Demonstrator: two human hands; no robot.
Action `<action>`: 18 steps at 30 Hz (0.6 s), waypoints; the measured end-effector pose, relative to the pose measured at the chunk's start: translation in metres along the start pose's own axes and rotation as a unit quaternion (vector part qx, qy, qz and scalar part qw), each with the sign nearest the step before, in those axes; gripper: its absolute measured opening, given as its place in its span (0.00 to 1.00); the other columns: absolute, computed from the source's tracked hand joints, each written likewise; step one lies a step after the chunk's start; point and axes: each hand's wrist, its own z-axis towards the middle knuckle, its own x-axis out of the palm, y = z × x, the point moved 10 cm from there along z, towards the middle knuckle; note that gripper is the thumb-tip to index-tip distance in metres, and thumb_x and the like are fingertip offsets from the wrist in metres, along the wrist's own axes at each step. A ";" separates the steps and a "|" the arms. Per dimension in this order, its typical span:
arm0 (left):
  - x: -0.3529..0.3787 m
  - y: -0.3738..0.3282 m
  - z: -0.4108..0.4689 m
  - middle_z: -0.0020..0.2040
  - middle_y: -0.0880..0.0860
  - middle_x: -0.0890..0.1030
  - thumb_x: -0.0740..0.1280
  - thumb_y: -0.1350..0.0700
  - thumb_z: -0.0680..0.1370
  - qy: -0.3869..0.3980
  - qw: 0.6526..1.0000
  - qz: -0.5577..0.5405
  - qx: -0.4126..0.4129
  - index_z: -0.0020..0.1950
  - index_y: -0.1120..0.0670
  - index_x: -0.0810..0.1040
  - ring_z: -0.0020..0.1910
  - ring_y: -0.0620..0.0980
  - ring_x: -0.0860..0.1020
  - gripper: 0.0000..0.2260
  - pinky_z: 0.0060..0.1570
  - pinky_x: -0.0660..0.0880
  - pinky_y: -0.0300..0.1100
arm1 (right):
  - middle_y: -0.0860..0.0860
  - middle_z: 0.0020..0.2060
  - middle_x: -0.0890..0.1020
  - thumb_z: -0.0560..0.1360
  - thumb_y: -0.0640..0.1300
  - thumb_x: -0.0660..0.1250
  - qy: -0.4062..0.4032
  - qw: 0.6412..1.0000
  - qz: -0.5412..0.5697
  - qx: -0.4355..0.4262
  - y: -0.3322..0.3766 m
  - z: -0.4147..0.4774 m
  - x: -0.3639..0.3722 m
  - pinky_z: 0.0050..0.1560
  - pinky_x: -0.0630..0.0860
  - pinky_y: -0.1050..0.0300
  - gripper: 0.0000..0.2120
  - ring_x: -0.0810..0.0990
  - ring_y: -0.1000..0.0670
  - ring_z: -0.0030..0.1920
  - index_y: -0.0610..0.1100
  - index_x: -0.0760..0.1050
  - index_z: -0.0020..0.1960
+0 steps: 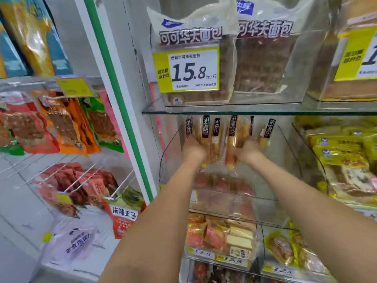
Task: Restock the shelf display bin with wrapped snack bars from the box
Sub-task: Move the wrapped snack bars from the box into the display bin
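- My left hand (pixel 193 149) is curled round a bunch of wrapped bars (pixel 206 131); they stand upright, black label ends up, and their lower ends poke out below my wrist.
- My right hand (pixel 247 152) is clamped on more bars just beside the left bunch, the two bunches nearly touching between my hands.
- My fingers are hidden behind the backs of my hands, and both hands are blurred.
- One more bar stands just right of my right hand, tilted; I cannot tell whether I hold it or whether it leans on the back wall.
- Both hands and all the bars are inside the clear bin (pixel 171 154), up near its back, with both forearms reaching in over its front edge.
- Below my hands the bin floor is see-through, and reddish packs show through it.
- Just above my hands runs a glass shelf (pixel 224 110).
- On that shelf, above my grip, stand waffle bags (pixel 263 58) with a yellow price tag (pixel 186 69) in front.
- Right of my right arm lie yellow packs (pixel 342 160).
- Well left of my left arm hang orange and red packets (pixel 61 123).
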 end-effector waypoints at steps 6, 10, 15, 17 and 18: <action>0.006 -0.002 0.010 0.61 0.59 0.76 0.60 0.60 0.79 -0.010 0.997 0.067 0.033 0.66 0.61 0.69 0.58 0.59 0.76 0.16 0.55 0.73 0.47 | 0.44 0.60 0.77 0.75 0.50 0.67 -0.010 0.999 -0.035 -0.029 0.013 0.023 0.031 0.51 0.71 0.55 0.22 0.76 0.44 0.59 0.41 0.69 0.65; 0.013 0.001 0.018 0.59 0.60 0.77 0.62 0.59 0.79 -0.003 0.996 0.090 0.026 0.62 0.61 0.73 0.58 0.59 0.76 0.13 0.54 0.72 0.46 | 0.44 0.57 0.79 0.75 0.48 0.68 0.002 0.998 -0.038 -0.049 0.020 0.037 0.050 0.49 0.70 0.57 0.19 0.77 0.44 0.57 0.40 0.72 0.61; 0.019 0.005 0.027 0.58 0.59 0.79 0.56 0.63 0.81 0.005 0.990 0.138 0.018 0.59 0.61 0.76 0.57 0.56 0.78 0.12 0.53 0.74 0.44 | 0.44 0.51 0.81 0.77 0.48 0.64 0.041 0.991 -0.100 -0.076 0.020 0.057 0.071 0.50 0.73 0.57 0.13 0.79 0.46 0.53 0.40 0.78 0.55; 0.022 0.008 0.027 0.60 0.60 0.78 0.56 0.64 0.80 0.024 0.986 0.165 0.005 0.60 0.63 0.75 0.59 0.57 0.77 0.12 0.54 0.73 0.44 | 0.44 0.50 0.81 0.77 0.47 0.64 0.046 0.989 -0.116 -0.082 0.021 0.060 0.071 0.50 0.74 0.57 0.13 0.79 0.45 0.52 0.39 0.77 0.55; 0.024 0.010 0.025 0.60 0.60 0.78 0.58 0.64 0.80 0.036 0.981 0.190 0.001 0.59 0.63 0.75 0.59 0.58 0.77 0.11 0.54 0.73 0.45 | 0.44 0.48 0.80 0.77 0.46 0.64 0.048 0.987 -0.128 -0.086 0.022 0.061 0.071 0.49 0.73 0.57 0.12 0.79 0.45 0.51 0.38 0.77 0.53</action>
